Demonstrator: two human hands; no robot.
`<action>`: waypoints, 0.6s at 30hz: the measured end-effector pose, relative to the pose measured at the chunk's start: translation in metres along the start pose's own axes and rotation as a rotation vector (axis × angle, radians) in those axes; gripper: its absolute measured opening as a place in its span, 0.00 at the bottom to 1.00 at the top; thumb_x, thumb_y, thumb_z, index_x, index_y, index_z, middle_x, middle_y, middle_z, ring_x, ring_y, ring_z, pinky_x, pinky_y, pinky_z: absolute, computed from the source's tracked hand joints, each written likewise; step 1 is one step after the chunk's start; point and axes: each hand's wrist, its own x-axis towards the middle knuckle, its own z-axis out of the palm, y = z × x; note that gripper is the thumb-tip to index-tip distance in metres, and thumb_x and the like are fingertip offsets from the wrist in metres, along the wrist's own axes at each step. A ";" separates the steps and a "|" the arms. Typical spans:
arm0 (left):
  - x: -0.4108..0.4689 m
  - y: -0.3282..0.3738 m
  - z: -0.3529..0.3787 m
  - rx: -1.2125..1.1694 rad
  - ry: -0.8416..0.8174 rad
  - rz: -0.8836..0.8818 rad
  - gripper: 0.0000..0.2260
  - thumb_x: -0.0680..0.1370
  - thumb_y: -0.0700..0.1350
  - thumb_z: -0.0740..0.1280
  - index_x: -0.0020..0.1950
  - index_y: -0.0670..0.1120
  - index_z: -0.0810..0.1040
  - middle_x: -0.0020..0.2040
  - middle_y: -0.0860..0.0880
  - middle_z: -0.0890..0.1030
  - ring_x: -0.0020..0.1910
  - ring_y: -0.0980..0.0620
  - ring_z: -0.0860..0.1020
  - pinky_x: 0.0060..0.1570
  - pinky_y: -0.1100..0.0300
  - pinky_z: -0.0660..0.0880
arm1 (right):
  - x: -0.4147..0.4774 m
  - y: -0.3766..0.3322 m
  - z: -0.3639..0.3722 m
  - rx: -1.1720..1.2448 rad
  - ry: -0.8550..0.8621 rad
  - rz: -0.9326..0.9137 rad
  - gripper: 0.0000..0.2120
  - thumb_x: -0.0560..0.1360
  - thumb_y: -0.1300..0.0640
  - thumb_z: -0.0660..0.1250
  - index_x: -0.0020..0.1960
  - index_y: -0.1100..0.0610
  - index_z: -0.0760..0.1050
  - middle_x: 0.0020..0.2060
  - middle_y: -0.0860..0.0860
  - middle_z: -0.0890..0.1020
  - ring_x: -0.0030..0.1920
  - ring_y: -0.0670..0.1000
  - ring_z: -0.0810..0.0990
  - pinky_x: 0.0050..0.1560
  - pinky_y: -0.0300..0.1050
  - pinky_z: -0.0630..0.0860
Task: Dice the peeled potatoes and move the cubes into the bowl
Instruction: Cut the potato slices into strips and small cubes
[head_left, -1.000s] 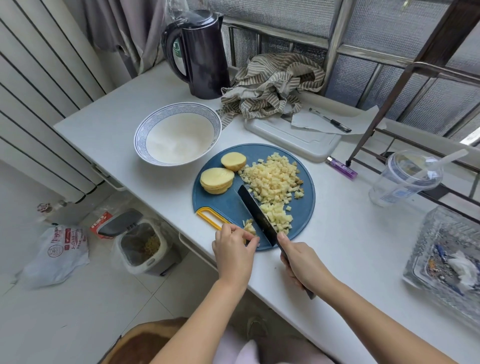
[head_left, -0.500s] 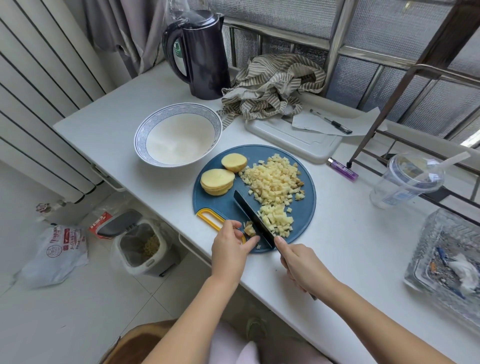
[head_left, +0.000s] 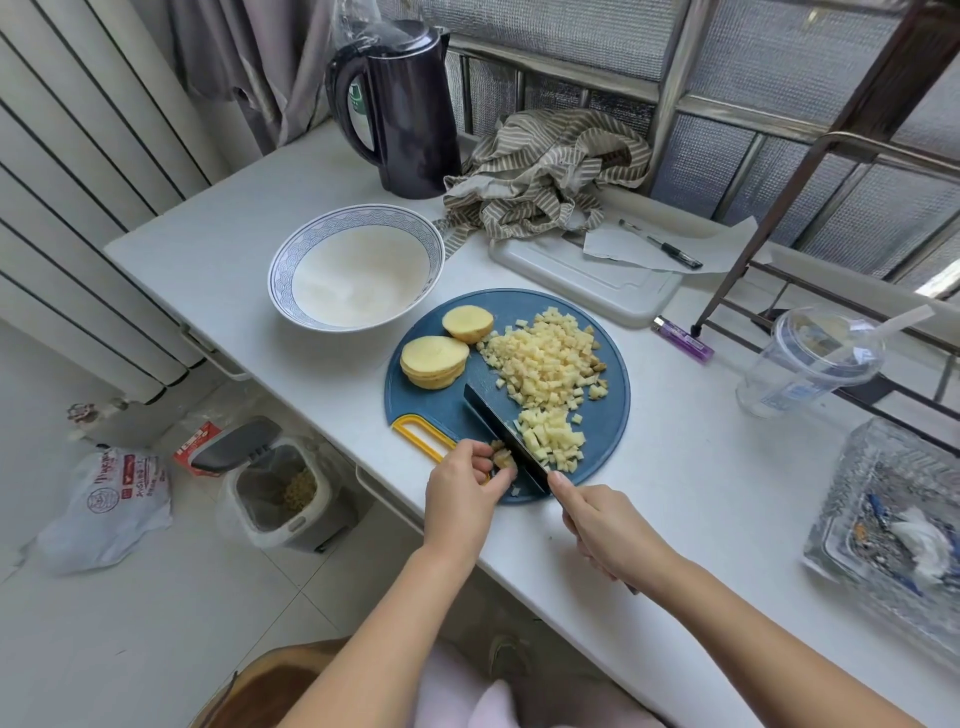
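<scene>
**Fingers Close to the Blade as Dicing Nears the Board's Edge**

At the lower centre of the frame, a person's left hand (head_left: 462, 499) pinches a small potato piece (head_left: 503, 458) at the near edge of the round blue cutting board (head_left: 452, 410). The right hand (head_left: 608, 530) grips the handle of a dark knife (head_left: 498, 431), whose blade lies just beside those fingertips. 2 piles of cubes (head_left: 545, 358) lie to the right of the blade. A stack of slices (head_left: 434, 361) and 1 domed potato end (head_left: 467, 323) sit uncut at the board's upper left. The bowl (head_left: 291, 260), on the white tabletop (head_left: 234, 260) up and left of the board, shows no cubes yet. With so little potato to hold, the cut likely calls for tucked fingertips and short, vertical strokes. Sliding the piece toward the board's middle first would probably steady it.
</scene>
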 end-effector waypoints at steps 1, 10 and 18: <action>0.000 -0.001 -0.001 -0.013 0.011 0.003 0.11 0.74 0.49 0.73 0.51 0.48 0.74 0.42 0.52 0.77 0.41 0.54 0.75 0.40 0.66 0.73 | 0.000 -0.001 -0.002 0.001 -0.007 0.000 0.27 0.80 0.35 0.50 0.35 0.57 0.62 0.23 0.49 0.65 0.20 0.45 0.61 0.31 0.43 0.62; 0.017 -0.003 -0.003 0.164 -0.018 0.043 0.13 0.82 0.40 0.56 0.59 0.43 0.79 0.54 0.47 0.78 0.50 0.56 0.71 0.46 0.72 0.61 | -0.002 -0.004 -0.015 0.033 -0.074 0.035 0.26 0.80 0.36 0.52 0.35 0.55 0.60 0.23 0.48 0.63 0.20 0.47 0.59 0.23 0.38 0.60; 0.016 -0.004 -0.015 0.026 -0.085 -0.005 0.08 0.79 0.43 0.66 0.57 0.46 0.77 0.49 0.51 0.78 0.45 0.59 0.74 0.41 0.75 0.69 | -0.017 -0.011 -0.014 0.147 -0.048 0.024 0.28 0.80 0.35 0.51 0.33 0.56 0.63 0.21 0.48 0.68 0.20 0.49 0.64 0.24 0.39 0.65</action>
